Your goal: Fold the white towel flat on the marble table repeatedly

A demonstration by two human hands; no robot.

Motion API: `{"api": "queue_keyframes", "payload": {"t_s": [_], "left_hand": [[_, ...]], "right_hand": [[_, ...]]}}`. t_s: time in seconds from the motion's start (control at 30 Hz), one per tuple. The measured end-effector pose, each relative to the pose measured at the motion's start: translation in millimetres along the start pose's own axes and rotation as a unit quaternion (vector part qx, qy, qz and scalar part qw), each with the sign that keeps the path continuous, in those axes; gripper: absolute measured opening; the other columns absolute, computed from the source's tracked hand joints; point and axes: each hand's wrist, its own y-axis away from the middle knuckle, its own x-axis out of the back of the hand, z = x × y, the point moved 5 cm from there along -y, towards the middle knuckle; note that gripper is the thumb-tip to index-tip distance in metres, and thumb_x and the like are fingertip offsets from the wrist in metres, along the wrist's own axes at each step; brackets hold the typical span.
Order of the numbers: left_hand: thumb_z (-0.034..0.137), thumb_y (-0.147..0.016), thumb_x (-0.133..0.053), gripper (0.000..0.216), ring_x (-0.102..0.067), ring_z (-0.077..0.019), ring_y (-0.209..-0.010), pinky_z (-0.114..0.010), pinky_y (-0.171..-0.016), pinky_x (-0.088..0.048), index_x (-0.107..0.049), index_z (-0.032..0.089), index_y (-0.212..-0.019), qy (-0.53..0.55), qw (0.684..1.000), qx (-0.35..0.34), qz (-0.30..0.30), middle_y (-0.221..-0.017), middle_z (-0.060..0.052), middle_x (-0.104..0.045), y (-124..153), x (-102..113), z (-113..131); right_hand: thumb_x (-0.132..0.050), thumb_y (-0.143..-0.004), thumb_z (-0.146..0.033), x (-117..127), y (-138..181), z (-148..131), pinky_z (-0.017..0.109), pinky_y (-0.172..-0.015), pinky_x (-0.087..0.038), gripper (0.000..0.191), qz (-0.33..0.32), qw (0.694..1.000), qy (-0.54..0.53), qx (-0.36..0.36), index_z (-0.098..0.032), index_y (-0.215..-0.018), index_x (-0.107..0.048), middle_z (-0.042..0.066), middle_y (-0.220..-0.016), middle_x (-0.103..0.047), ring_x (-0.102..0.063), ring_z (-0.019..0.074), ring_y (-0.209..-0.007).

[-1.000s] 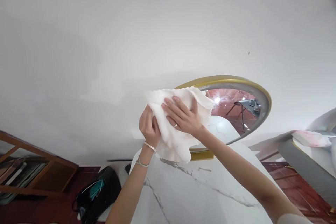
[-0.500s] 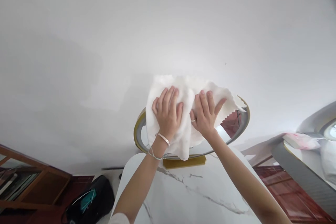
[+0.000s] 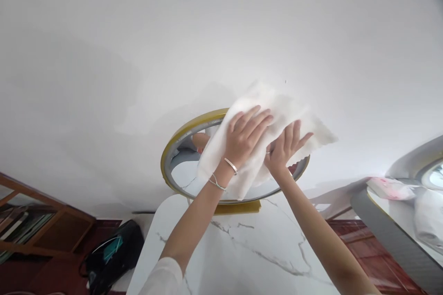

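Note:
A white cloth [image 3: 221,147] is spread over the upper right part of an oval mirror [image 3: 183,174] with a gold and grey rim. My left hand [image 3: 244,136], with a silver bangle and a thin bracelet at the wrist, lies flat on the cloth, fingers stretched out. Lower and to the right, my right hand [image 3: 282,150] presses on the same cloth with fingers extended and spread; a ring shows on one finger. The cloth's right corner sticks out past the mirror's rim. Folds of cloth partly hide the mirror glass.
Below the mirror is a white marble-patterned tabletop [image 3: 242,258], with a gold stand base [image 3: 238,208] on it. A plain wall rises behind. To the right stand another table [image 3: 384,212] and a pink-white packet [image 3: 391,188]. A black bag [image 3: 117,256] and wooden shelf [image 3: 38,223] are at left.
Both hands have shifted right with the cloth, my left hand also tilting that way. More of the mirror's left side now shows. The view has moved slightly.

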Motion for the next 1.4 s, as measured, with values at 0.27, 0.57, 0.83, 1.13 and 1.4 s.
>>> {"api": "queue_keyframes", "payload": {"t_s": [0.27, 0.57, 0.83, 1.13, 1.4], "left_hand": [[0.027, -0.094, -0.046, 0.036, -0.045, -0.0205, -0.13, -0.041, -0.112, -0.025, -0.052, 0.021, -0.13, -0.103, 0.983, 0.113, 0.1, -0.13, -0.007, -0.06, 32, 39, -41], [0.026, -0.096, -0.04, 0.04, -0.033, -0.0213, -0.138, -0.041, -0.117, -0.021, -0.049, 0.024, -0.134, -0.061, 0.995, 0.063, 0.044, -0.137, -0.004, -0.053, 32, -5, 2], [0.025, -0.093, -0.048, 0.045, -0.034, -0.0199, -0.137, -0.038, -0.116, -0.024, -0.045, 0.021, -0.137, -0.093, 0.995, -0.023, -0.027, -0.143, 0.002, -0.046, 26, -62, 60], [0.023, -0.092, -0.05, 0.032, -0.058, -0.0169, -0.107, -0.033, -0.105, -0.033, -0.058, 0.026, -0.123, -0.081, 0.995, -0.041, -0.028, -0.114, 0.0, -0.068, 71, -78, 63], [0.021, -0.09, -0.056, 0.014, -0.057, -0.014, -0.083, -0.03, -0.083, -0.034, -0.068, 0.028, -0.088, -0.058, 0.992, -0.045, -0.107, -0.073, 0.003, -0.068, 152, -107, 84]], "right_hand": [[-0.038, -0.093, -0.034, -16, -23, -56, 0.065, -0.112, 0.0, 0.044, -0.114, 0.985, -0.047, 0.123, -0.022, -0.134, -0.047, 0.009, -0.133, -0.055, -0.031, 0.0309, -0.138], [-0.038, -0.09, -0.025, -1, 6, -6, 0.064, -0.112, -0.007, 0.044, -0.068, 0.994, -0.031, 0.079, -0.017, -0.132, -0.046, 0.012, -0.129, -0.058, -0.033, 0.0312, -0.137], [-0.038, -0.087, -0.02, 22, 43, 64, 0.065, -0.108, -0.022, 0.031, -0.017, 0.998, -0.017, 0.064, -0.013, -0.114, -0.054, 0.015, -0.119, -0.059, -0.042, 0.0323, -0.13], [-0.04, -0.093, -0.024, 28, 85, 71, 0.053, -0.101, -0.039, 0.015, 0.022, 0.995, -0.047, 0.086, -0.019, -0.09, -0.053, 0.008, -0.095, -0.057, -0.053, 0.0239, -0.11], [-0.047, -0.085, -0.011, 38, 171, 80, 0.052, -0.097, -0.044, 0.01, -0.058, 0.989, -0.071, 0.115, -0.019, -0.082, -0.053, 0.006, -0.091, -0.052, -0.051, 0.0214, -0.102]]}}
